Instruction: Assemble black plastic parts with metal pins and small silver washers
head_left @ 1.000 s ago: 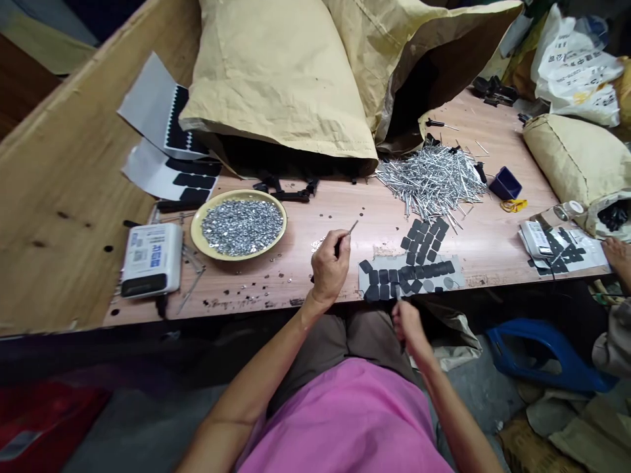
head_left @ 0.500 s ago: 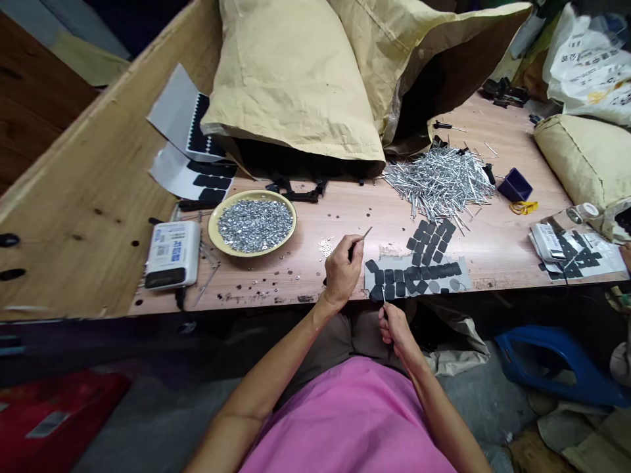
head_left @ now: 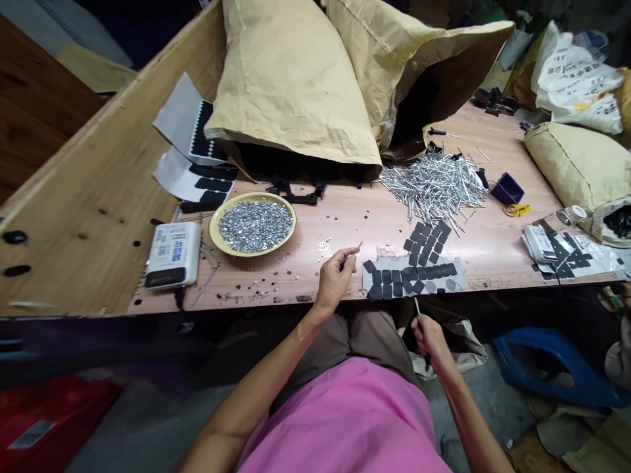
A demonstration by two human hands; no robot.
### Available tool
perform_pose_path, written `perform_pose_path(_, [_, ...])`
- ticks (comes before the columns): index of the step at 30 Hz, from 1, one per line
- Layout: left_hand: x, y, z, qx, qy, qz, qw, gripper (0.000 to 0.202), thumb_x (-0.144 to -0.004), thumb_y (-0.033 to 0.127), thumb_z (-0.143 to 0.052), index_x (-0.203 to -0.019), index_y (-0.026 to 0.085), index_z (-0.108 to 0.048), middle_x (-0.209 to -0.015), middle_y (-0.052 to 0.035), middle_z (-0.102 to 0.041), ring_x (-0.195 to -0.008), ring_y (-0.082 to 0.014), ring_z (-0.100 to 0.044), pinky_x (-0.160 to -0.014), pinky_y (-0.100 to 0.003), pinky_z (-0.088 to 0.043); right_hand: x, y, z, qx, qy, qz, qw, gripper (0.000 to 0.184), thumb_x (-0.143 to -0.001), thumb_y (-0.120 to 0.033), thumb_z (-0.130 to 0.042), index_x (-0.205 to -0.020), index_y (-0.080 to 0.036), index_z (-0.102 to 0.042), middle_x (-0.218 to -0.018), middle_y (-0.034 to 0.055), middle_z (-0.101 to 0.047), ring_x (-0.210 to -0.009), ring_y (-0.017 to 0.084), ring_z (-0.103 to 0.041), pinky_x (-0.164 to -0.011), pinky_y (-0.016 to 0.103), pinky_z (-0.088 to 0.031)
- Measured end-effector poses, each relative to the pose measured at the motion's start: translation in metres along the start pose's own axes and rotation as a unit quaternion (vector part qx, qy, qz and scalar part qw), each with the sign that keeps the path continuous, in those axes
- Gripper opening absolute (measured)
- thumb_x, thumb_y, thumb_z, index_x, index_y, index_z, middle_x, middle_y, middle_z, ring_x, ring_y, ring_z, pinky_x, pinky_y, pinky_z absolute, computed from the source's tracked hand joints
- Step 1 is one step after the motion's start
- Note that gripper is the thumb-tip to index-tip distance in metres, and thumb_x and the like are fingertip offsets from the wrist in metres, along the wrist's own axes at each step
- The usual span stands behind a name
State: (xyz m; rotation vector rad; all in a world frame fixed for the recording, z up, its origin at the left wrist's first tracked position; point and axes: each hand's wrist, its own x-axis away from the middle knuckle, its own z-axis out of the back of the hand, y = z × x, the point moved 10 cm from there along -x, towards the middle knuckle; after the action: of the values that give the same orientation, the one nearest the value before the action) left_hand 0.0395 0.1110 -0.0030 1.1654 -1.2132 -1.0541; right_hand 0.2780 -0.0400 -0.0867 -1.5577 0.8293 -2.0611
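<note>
My left hand is just over the table's front edge, its fingers pinched on a thin metal rod whose tip points up and right. Below the edge, my right hand is closed around a black-handled metal rod; the pale shaft sticks up from the fist and a dark end shows beneath. An open sack lies under this hand. Between the hands, a grey backing sheet carries rows of black rounded pads. Small flat metal pieces lie beyond my left hand.
A yellow bowl of small metal pieces and a white device stand left. Large paper sacks fill the back. A pile of metal rods, a purple container and a blue stool are to the right.
My right hand has moved right and down, away from the pads to above the open sack, with the black-handled rod. My left hand has shifted slightly left and lower; dark piece in it no longer shows.
</note>
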Motion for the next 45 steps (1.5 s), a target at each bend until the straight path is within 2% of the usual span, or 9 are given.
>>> perform_pose_path(4, [0.016,-0.033,-0.007,0.086,-0.043,0.132,0.987,0.049,-0.069,0.040,-0.058,-0.106,0.009,-0.062,-0.054,0.0080,-0.044,-0.039,-0.0031,-0.030,-0.038,-0.018,-0.022,0.000,0.017,0.054,0.066,0.066,-0.015,0.996,0.022,-0.068,-0.039,-0.038,-0.056,-0.021,-0.044,-0.036,-0.0106,-0.028,-0.027,0.004,-0.016,-0.029,0.017,-0.013])
perform_pose_path(14, [0.032,-0.040,-0.020,0.121,-0.064,0.179,0.974,0.060,-0.059,0.046,-0.065,-0.106,0.008,-0.061,-0.052,0.0091,-0.043,-0.036,-0.0014,-0.028,-0.034,-0.015,-0.015,0.013,0.006,0.040,0.060,0.057,0.036,0.996,0.026,-0.073,-0.041,-0.040,-0.062,-0.020,-0.049,-0.042,-0.0097,-0.032,-0.032,0.004,-0.020,-0.033,0.018,-0.017])
perform_pose_path(21, [0.036,-0.043,-0.012,0.129,-0.043,0.182,0.974,0.057,-0.058,0.045,-0.068,-0.102,0.010,-0.062,-0.052,0.0087,-0.044,-0.036,-0.0014,-0.029,-0.034,-0.014,-0.015,0.018,0.009,0.066,0.118,0.089,0.057,0.987,0.033,-0.076,-0.046,-0.038,-0.070,-0.020,-0.057,-0.045,-0.0062,-0.042,-0.035,0.009,-0.036,-0.039,0.021,-0.029])
perform_pose_path(24, [0.036,-0.047,-0.003,0.140,-0.022,0.183,0.973,0.057,-0.059,0.046,-0.067,-0.103,0.010,-0.062,-0.052,0.0086,-0.044,-0.036,-0.0011,-0.028,-0.033,-0.015,-0.016,0.013,0.016,0.100,0.236,0.164,0.048,0.957,0.044,-0.076,-0.050,-0.040,-0.093,-0.017,-0.063,-0.072,0.0056,-0.064,-0.062,0.020,-0.062,-0.061,0.031,-0.047])
perform_pose_path(28, [0.034,-0.056,0.018,0.148,0.025,0.194,0.969,0.059,-0.062,0.045,-0.066,-0.108,0.009,-0.061,-0.052,0.0089,-0.043,-0.036,-0.0008,-0.029,-0.033,-0.014,-0.016,0.007,-0.025,0.119,0.336,0.268,0.182,0.885,0.059,-0.076,-0.055,-0.040,-0.109,-0.011,-0.060,-0.108,0.0195,-0.063,-0.100,0.031,-0.059,-0.085,0.042,-0.044])
perform_pose_path(31, [0.034,-0.060,0.032,0.161,0.049,0.202,0.965,0.061,-0.065,0.044,-0.065,-0.115,0.010,-0.058,-0.053,0.0096,-0.042,-0.036,-0.0007,-0.028,-0.033,-0.014,-0.016,0.007,-0.080,0.072,0.308,0.226,0.332,0.862,0.049,-0.081,-0.053,-0.042,-0.105,-0.016,-0.062,-0.104,0.0149,-0.066,-0.094,0.027,-0.061,-0.083,0.039,-0.046])
perform_pose_path(36, [0.034,-0.060,0.041,0.176,0.042,0.198,0.963,0.054,-0.068,0.044,-0.063,-0.108,0.009,-0.059,-0.052,0.0094,-0.045,-0.037,-0.0028,-0.036,-0.036,-0.016,-0.034,-0.001,-0.167,-0.088,0.289,0.023,0.522,0.802,0.027,-0.089,-0.037,-0.043,-0.094,-0.023,-0.065,-0.090,0.0082,-0.065,-0.086,0.022,-0.060,-0.078,0.033,-0.046])
perform_pose_path(39, [0.030,-0.060,0.046,0.188,0.050,0.194,0.962,0.044,-0.067,0.042,-0.063,-0.098,0.011,-0.059,-0.058,0.0074,-0.051,-0.037,-0.0036,-0.042,-0.041,-0.021,-0.043,-0.024,-0.198,-0.166,0.330,-0.031,0.561,0.758,0.030,-0.091,-0.027,-0.038,-0.107,-0.023,-0.062,-0.092,0.0078,-0.061,-0.080,0.020,-0.058,-0.070,0.030,-0.045])
perform_pose_path(45, [0.020,-0.059,0.055,0.197,0.056,0.206,0.957,0.039,-0.069,0.034,-0.064,-0.100,0.010,-0.060,-0.057,0.0074,-0.049,-0.033,-0.0008,-0.032,-0.033,-0.016,-0.026,-0.057,-0.212,-0.233,0.492,-0.056,0.520,0.696,0.022,-0.082,-0.007,-0.044,-0.083,-0.021,-0.061,-0.087,0.0073,-0.059,-0.084,0.020,-0.051,-0.072,0.028,-0.039])
